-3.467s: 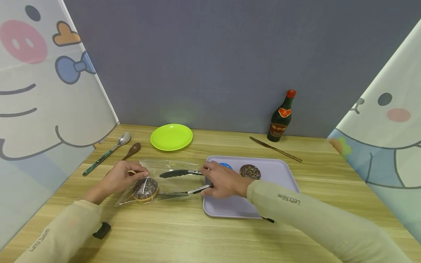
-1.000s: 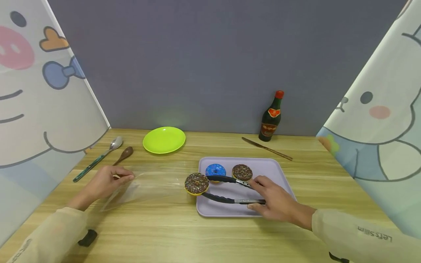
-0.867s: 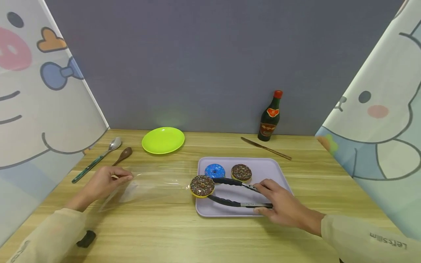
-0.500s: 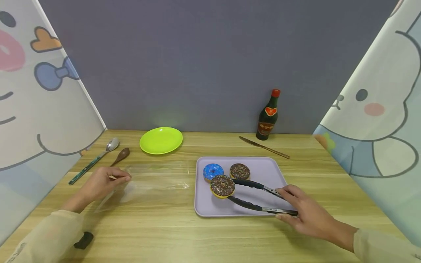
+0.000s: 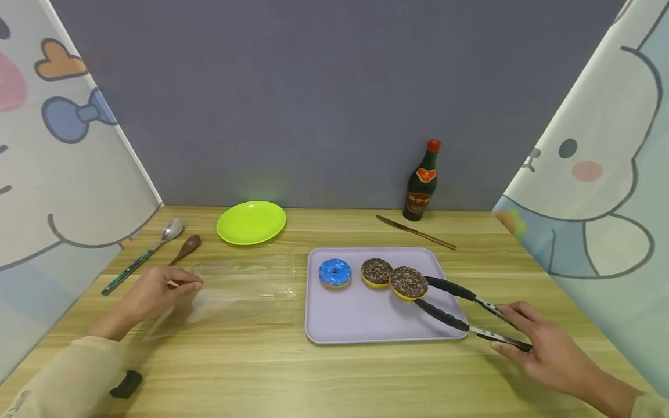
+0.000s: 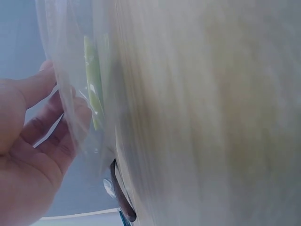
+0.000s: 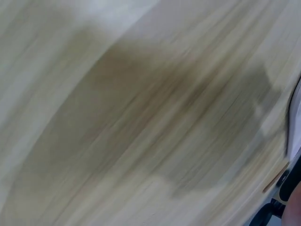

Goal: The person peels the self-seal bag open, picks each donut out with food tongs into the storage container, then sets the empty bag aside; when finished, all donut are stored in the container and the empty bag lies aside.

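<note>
My left hand (image 5: 159,296) pinches the edge of a clear plastic bag (image 5: 245,296), which lies flattened on the table left of the tray. In the left wrist view the bag's film (image 6: 70,94) hangs at the fingertips. My right hand (image 5: 546,348) grips black-and-silver tongs (image 5: 444,316) by their metal arms. At the tongs' tips is a chocolate-sprinkled donut (image 5: 409,283), above the right part of the lilac tray (image 5: 355,322). It overlaps a second chocolate donut (image 5: 376,271) in the head view. A blue donut (image 5: 335,273) lies at the tray's left.
A lime-green plate (image 5: 252,223) lies at the back left. Beside it are a metal spoon (image 5: 143,255) with a green handle and a wooden spoon (image 5: 188,247). At the back right, a dark bottle (image 5: 420,188) stands behind a knife (image 5: 415,232).
The chocolate donut, inside the bag in the oldest frame, has come out and moved right over the tray with the tongs. My right hand has drawn back right; the left keeps pinching the bag.
</note>
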`<action>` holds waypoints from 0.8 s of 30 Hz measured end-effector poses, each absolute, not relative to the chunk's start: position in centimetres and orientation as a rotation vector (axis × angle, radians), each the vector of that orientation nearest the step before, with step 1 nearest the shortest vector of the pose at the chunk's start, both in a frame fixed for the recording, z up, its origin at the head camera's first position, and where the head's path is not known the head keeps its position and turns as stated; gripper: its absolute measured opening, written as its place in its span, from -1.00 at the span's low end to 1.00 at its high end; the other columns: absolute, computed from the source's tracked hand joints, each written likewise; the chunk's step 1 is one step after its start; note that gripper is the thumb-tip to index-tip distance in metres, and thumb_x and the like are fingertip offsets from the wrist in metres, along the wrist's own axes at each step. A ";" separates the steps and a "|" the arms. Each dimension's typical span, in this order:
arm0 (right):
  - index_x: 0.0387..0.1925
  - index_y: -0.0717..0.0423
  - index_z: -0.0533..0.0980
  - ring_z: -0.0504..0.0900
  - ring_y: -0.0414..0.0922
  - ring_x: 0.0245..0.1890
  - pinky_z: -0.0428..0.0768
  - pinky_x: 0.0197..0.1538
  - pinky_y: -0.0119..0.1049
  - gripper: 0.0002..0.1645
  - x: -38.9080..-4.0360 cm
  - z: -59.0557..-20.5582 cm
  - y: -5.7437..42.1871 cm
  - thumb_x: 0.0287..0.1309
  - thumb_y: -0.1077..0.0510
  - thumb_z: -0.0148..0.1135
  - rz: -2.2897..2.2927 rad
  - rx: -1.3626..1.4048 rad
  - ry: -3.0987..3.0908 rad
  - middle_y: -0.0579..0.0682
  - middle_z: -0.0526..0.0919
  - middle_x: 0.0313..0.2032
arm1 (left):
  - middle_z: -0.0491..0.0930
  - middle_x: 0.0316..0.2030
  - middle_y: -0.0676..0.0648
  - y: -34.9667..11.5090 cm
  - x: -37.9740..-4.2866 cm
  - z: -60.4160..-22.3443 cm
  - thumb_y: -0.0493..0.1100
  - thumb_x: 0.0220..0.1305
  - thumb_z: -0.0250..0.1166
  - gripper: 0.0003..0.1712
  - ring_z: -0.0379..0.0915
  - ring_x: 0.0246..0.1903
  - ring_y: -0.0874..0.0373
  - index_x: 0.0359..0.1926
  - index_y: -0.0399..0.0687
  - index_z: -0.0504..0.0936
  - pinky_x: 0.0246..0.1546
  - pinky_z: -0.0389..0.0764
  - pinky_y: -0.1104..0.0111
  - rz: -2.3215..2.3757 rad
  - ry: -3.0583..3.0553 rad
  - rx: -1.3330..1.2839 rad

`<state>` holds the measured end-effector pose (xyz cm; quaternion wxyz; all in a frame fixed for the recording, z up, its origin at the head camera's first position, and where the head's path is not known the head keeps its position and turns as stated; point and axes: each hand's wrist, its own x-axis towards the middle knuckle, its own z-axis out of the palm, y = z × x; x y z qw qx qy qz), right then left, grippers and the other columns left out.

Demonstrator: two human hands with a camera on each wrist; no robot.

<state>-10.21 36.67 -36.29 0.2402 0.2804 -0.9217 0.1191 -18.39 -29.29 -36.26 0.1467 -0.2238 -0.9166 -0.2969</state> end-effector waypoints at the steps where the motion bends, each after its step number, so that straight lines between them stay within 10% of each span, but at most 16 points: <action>1: -0.08 0.32 0.54 0.40 -0.28 -0.40 0.30 -0.39 -0.55 -0.24 -10.3 -36.4 37.0 -0.40 0.07 0.63 0.317 0.754 -2.517 -0.15 0.46 -0.20 | 0.68 -0.41 0.00 -29.3 -18.4 -36.2 -0.33 0.09 0.40 -0.96 0.50 -0.41 0.38 -0.38 -0.16 0.74 -0.53 0.57 0.43 -0.853 -2.640 -0.643; 24: -0.07 0.42 0.48 0.48 -0.03 -0.37 0.49 -0.42 -0.04 -0.13 -12.0 -37.3 37.8 -0.41 -0.03 0.61 0.190 0.636 -2.553 0.07 0.47 -0.26 | 0.65 -0.46 0.12 -27.9 -18.8 -36.1 -0.34 0.05 0.42 -0.95 0.46 -0.50 0.38 -0.43 -0.13 0.75 -0.54 0.56 0.42 -0.793 -2.675 -0.732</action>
